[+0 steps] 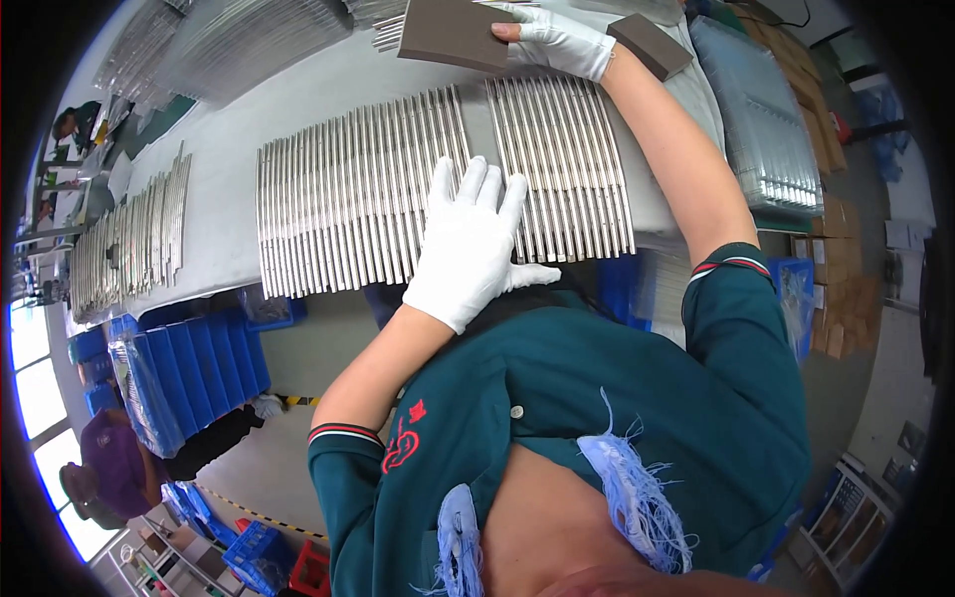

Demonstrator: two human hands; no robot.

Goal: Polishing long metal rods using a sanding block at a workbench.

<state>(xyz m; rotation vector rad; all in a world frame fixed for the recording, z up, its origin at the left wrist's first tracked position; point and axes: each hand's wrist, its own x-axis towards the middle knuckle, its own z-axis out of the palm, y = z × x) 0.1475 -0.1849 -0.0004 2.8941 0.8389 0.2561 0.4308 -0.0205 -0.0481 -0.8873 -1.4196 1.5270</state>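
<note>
My left hand [468, 244], in a white glove, lies with its fingers stretched over the near part of a row of shiny metal rods [338, 199]. The fingertips reach across a gap to the edge of a second, narrower group of rods [562, 149]. At the far edge of the rows, my right hand [562, 42] grips a flat grey-brown block [453, 35]. The glove on this hand leaves the thumb tip bare. Behind the block, a few thin rod ends [388, 33] stick out. Another grey-brown block [649, 47] rests just right of my right wrist.
Clear plastic trays [254, 40] stack at the far left, others [761, 119] at the right. More rods [134, 234] lie on the left of the pale table [224, 159]. Blue bins [194, 368] stand below, near a person in purple [114, 463]. Cardboard boxes [846, 289] line the right.
</note>
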